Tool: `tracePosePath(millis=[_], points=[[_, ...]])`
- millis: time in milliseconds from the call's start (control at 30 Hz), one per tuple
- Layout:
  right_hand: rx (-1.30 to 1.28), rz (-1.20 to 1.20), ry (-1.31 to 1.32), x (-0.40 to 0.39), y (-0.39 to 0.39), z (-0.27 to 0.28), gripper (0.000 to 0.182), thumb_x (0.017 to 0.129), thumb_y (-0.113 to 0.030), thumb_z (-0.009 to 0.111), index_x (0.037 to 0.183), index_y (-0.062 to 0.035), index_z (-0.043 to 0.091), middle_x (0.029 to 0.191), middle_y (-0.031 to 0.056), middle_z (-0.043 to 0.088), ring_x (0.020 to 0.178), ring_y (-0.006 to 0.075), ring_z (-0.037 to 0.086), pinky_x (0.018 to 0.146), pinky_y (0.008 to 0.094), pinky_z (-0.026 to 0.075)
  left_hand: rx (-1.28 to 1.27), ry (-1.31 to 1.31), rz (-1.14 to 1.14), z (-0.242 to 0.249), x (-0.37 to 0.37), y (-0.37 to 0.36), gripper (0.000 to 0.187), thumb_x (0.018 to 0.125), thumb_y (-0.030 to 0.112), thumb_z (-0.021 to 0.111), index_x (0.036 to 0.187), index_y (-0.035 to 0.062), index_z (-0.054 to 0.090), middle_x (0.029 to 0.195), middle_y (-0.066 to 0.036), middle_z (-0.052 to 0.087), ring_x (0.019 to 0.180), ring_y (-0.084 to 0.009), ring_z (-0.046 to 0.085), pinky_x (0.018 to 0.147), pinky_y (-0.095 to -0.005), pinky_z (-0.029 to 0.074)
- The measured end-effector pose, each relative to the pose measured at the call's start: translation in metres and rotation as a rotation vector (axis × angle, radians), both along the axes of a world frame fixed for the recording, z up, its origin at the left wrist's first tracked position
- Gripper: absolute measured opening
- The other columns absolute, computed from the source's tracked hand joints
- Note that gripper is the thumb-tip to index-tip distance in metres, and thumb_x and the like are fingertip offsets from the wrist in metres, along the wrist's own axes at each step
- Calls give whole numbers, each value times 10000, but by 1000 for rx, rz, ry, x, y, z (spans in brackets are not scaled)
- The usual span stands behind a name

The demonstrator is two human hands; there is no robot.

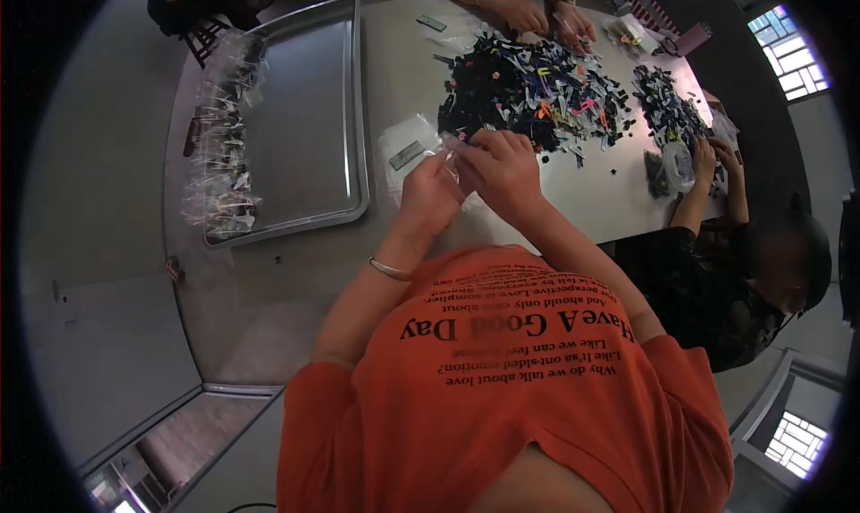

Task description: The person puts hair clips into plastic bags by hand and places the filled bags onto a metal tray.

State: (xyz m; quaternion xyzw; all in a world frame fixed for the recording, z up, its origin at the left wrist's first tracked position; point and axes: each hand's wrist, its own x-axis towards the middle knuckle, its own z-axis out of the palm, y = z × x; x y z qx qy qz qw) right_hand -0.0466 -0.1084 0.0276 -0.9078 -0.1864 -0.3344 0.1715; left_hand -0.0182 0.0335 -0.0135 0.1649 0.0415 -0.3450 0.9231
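Observation:
My left hand (433, 193) is closed on a clear plastic bag (467, 193) at the table's near edge. My right hand (503, 174) meets it there, its fingers pinched at the top of the same bag. Whether a small piece is also between the right fingertips is hidden. Just beyond both hands spreads a large heap of small hair clips (537, 87), mostly black and white with some bright colours. By my left hand, a small grey-green rectangular plate (407, 155) lies on a stack of flat clear bags (394, 137).
A large metal tray (309, 110) stands left, with filled clear bags (228, 146) along its far-left side. Across the table (573, 181), another person's hands (546, 20) work at the heap. At right, another person's hands (714, 159) are beside a clear round container (678, 165) and a smaller heap (667, 101).

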Motion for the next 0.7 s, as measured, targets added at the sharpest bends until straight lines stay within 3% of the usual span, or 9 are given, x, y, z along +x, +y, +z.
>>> tracePosePath(millis=[167,233,367,467,567,700], points=[[39,3,50,1,0,-8,175,670,-149,719,815,-120,624,820,7,591,737,204,570,648,342,417,70,44,59,8,-6,-2,266,927,152,355,1162,65,445,1072,-117,559,986,-260,557,874,-399,458],[34,-3,22,0,4,-11,172,656,-176,713,789,-132,614,793,4,565,733,197,560,641,338,406,11,63,33,10,-7,1,318,943,227,375,1185,42,465,1094,-90,563,1004,-209,553,881,-382,448],[51,26,-23,-1,8,-9,183,631,-214,715,756,-147,599,713,-1,520,696,193,544,621,326,397,40,143,63,20,-8,-4,241,925,230,436,1130,105,464,1035,-112,568,953,-246,560,840,-392,467],[31,52,-2,-2,4,-12,192,627,-210,716,765,-146,599,689,-5,519,677,195,547,611,324,402,75,106,56,5,-8,-5,253,925,282,473,1106,105,481,1001,-90,574,913,-226,568,811,-384,477],[49,68,-56,-1,-1,-14,190,635,-175,700,802,-143,618,718,-5,549,669,187,554,598,324,404,236,46,13,-6,-7,-3,291,955,365,401,1036,131,554,974,-11,605,904,-156,589,781,-361,482],[37,68,2,-11,-4,-18,246,643,-153,697,880,-126,637,769,-2,587,709,189,573,629,315,417,167,44,-40,-5,-12,-2,276,954,333,431,1066,103,531,1006,-69,599,911,-189,585,800,-371,484]])
